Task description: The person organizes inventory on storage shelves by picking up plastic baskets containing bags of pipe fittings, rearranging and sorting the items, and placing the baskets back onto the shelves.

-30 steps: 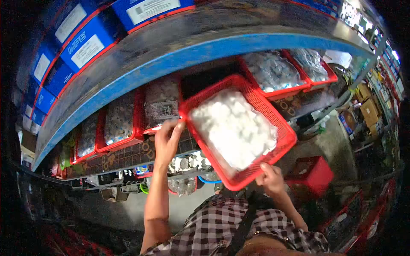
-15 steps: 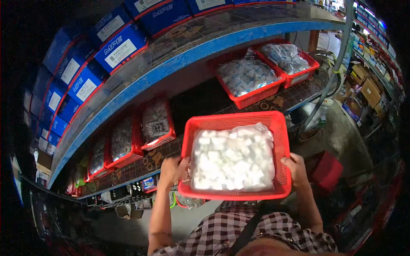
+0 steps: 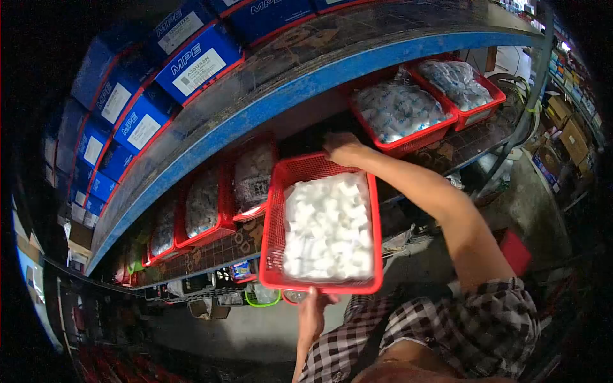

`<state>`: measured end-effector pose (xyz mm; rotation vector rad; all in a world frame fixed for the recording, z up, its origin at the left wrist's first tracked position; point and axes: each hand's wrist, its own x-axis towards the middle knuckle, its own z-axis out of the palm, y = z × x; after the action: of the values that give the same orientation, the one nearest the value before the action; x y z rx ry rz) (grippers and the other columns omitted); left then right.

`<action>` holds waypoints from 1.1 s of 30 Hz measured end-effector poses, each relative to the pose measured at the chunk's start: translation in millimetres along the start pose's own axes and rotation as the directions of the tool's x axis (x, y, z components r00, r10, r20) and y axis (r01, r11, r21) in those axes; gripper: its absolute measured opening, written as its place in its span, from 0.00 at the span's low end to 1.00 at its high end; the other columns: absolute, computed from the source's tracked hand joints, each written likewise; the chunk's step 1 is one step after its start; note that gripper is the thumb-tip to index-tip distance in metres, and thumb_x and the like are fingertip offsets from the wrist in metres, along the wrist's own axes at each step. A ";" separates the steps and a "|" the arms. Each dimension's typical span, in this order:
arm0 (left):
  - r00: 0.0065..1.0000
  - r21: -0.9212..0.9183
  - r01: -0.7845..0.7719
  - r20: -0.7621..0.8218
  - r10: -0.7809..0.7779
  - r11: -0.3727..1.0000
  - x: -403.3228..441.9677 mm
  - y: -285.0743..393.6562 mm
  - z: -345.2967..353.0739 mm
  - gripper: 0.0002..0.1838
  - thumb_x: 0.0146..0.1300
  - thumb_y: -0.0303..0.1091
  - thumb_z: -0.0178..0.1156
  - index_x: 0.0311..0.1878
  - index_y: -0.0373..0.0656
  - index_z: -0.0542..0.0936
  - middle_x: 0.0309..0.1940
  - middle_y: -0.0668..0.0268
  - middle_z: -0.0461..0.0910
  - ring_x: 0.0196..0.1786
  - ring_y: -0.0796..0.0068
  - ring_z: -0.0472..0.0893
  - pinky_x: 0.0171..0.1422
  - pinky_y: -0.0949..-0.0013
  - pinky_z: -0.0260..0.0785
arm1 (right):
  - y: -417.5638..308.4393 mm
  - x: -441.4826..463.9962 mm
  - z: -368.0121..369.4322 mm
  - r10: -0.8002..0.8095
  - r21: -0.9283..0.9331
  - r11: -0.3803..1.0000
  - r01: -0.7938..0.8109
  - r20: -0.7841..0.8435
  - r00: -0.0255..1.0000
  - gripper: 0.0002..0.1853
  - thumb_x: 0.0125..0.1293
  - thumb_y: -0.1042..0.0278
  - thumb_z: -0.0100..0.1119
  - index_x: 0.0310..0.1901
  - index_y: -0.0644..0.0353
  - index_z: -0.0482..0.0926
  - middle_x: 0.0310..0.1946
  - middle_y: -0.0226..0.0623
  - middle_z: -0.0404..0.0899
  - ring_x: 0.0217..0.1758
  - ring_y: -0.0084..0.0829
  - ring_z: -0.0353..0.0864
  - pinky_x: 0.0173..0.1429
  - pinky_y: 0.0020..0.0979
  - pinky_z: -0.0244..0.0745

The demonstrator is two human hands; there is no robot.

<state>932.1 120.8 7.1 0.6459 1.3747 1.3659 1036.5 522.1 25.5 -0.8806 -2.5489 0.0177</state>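
A red plastic basket [image 3: 273, 249] is in front of me, its long side pointing toward the shelf. In it lies a clear bag of white pieces [image 3: 329, 230], too bright to make out their kind. My left hand [image 3: 311, 311] is closed on the near end of the basket from below, its thumb at the rim. Reaching across to the far end, my right hand [image 3: 345, 149] grips the rim at the back right corner; some of its fingers are hidden. The far end of the basket is at the lower shelf, between other red baskets.
Red baskets with bagged parts stand on the lower shelf, left [image 3: 207, 204] and right [image 3: 405, 115]. Above runs the blue shelf edge [image 3: 287, 89], with blue MPE boxes [image 3: 199, 67] on top. A metal post [image 3: 543, 70] rises at right. Cartons [image 3: 573, 137] stand beyond.
The basket has turned from crosswise to lengthwise and come closer to the shelf. My right hand has moved to its far end, my left hand to its near end.
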 end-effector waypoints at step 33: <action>0.984 -0.183 0.011 0.177 0.023 0.983 255.6 45.5 102.9 0.34 0.67 0.61 0.40 0.38 0.31 0.75 0.33 0.49 0.80 0.38 0.63 0.79 0.43 0.64 0.68 | 126.8 -131.3 -24.7 0.287 0.091 0.945 -0.313 -0.690 0.665 0.13 0.59 0.63 0.45 0.20 0.59 0.67 0.26 0.42 0.67 0.35 0.46 0.66 0.41 0.45 0.58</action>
<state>933.4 399.8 -4.8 0.6328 1.0903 1.3855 1212.7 542.6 -24.4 -1.0652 -1.6784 -0.2219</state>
